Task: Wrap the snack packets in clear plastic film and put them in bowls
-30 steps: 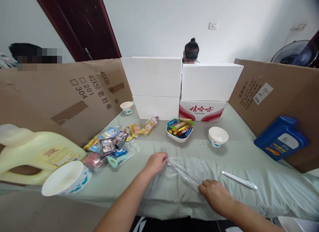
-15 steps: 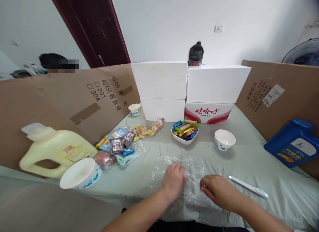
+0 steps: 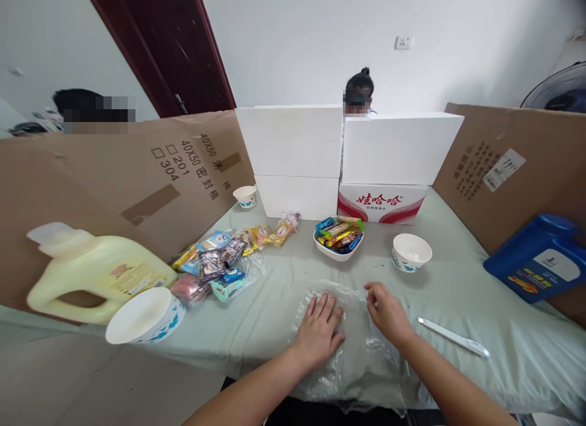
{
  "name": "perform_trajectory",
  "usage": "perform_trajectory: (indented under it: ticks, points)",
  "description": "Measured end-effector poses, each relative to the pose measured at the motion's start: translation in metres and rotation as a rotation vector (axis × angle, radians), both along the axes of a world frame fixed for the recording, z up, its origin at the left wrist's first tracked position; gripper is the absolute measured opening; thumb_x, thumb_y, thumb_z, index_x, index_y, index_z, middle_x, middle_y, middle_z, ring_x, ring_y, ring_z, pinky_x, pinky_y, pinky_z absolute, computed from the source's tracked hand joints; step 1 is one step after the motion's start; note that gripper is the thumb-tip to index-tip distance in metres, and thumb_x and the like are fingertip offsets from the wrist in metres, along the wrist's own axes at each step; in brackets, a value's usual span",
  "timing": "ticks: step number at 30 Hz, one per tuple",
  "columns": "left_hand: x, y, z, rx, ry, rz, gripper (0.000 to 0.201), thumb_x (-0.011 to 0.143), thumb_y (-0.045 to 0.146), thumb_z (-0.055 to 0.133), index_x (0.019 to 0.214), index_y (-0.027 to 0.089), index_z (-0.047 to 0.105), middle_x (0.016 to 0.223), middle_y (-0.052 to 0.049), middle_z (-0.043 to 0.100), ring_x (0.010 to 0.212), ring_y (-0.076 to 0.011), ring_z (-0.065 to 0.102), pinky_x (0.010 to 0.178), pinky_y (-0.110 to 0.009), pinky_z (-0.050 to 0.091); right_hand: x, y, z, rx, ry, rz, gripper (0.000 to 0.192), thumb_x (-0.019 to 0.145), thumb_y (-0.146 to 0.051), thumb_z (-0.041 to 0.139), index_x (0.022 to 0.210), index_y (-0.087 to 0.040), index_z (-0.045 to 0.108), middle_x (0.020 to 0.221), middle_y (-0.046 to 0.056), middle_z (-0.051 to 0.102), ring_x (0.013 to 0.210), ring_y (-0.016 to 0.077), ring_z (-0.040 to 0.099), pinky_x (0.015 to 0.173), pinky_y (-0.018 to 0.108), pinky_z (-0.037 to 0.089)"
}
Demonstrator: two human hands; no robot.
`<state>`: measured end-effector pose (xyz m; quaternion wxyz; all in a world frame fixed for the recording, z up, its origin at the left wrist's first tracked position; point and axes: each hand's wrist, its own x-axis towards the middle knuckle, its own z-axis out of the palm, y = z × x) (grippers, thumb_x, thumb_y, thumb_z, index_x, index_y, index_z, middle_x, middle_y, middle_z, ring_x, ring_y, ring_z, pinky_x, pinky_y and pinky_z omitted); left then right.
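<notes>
A crinkled clear plastic bag [image 3: 361, 365] lies on the green cloth at the near edge of the table. My left hand [image 3: 320, 328] rests flat on its left part with fingers spread. At the bag's far right corner, my right hand [image 3: 387, 310] has its fingers curled together, closed on the plastic edge. To the right of that hand lies a white utility knife [image 3: 453, 337]. Beyond the bag sits a white bowl [image 3: 336, 255] filled with wrapped snack bars [image 3: 339, 235]. A patterned paper bowl [image 3: 411, 253] stands to its right.
Wrapped snacks [image 3: 213, 264] are heaped at left, beside a yellow detergent jug [image 3: 101, 270] and a large paper bowl [image 3: 146, 316]. A small paper bowl [image 3: 246, 197] stands farther back. White boxes [image 3: 297, 197] and cardboard panels [image 3: 183, 176] wall the table; a blue bottle [image 3: 535, 258] leans right.
My left hand has opened and flattened onto the bag. My right hand has moved away from me to the far corner, and the plastic is spread flatter.
</notes>
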<state>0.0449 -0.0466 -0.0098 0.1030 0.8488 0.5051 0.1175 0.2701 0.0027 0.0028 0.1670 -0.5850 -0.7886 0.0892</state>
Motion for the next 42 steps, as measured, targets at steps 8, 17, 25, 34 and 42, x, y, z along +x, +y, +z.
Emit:
perform_trajectory:
  ticks: [8,17,25,34,42]
  points:
    - [0.007,0.016,0.016,-0.024,0.014,0.059,0.054,0.090,0.042,0.054,0.139,0.022,0.045,0.150,-0.012,0.037,0.140,-0.0355,0.026,0.113,-0.057,0.022,0.018,-0.001,0.018,0.058,-0.065,0.031,0.022,0.088,-0.017,0.046,0.102,-0.019,0.063,0.114,0.011,0.062,0.108,0.0244,0.053,0.095,0.038,0.039]
    - [-0.033,0.049,0.004,-0.035,0.088,0.157,0.061,0.088,0.046,0.055,0.143,0.021,0.040,0.154,-0.012,0.029,0.143,-0.0358,0.019,0.112,-0.058,0.020,0.054,-0.026,-0.022,-0.048,-0.214,0.398,0.073,0.086,-0.062,0.050,0.146,-0.022,0.035,0.152,0.014,0.032,0.142,0.0346,0.021,0.110,0.060,0.021]
    - [-0.069,-0.024,0.022,0.077,-0.223,-0.260,0.038,0.085,0.046,0.059,0.112,0.020,0.059,0.116,-0.012,0.061,0.117,-0.0296,0.051,0.106,-0.047,0.037,0.073,-0.094,0.012,-0.109,0.087,0.537,0.097,0.074,-0.072,0.059,0.150,-0.021,0.027,0.150,0.017,0.036,0.138,0.0343,0.032,0.111,0.051,0.030]
    - [-0.096,-0.054,0.014,-0.077,-0.064,-0.389,0.026,0.084,0.005,0.048,0.097,0.023,0.062,0.132,-0.005,0.058,0.134,-0.0248,0.041,0.110,-0.042,0.036,0.055,-0.116,-0.017,-0.144,-0.095,0.629,0.077,0.084,-0.016,0.058,0.150,-0.035,0.021,0.153,0.004,0.031,0.140,0.0291,0.028,0.113,0.051,0.030]
    - [-0.086,-0.049,0.050,-0.343,-0.208,-0.218,0.013,0.087,0.016,0.047,0.087,0.023,0.059,0.107,-0.004,0.068,0.116,-0.0205,0.057,0.100,-0.031,0.043,0.036,-0.134,-0.028,0.244,0.032,0.635,0.043,0.091,-0.026,0.056,0.133,-0.035,0.050,0.129,0.004,0.061,0.126,0.0266,0.051,0.098,0.042,0.047]
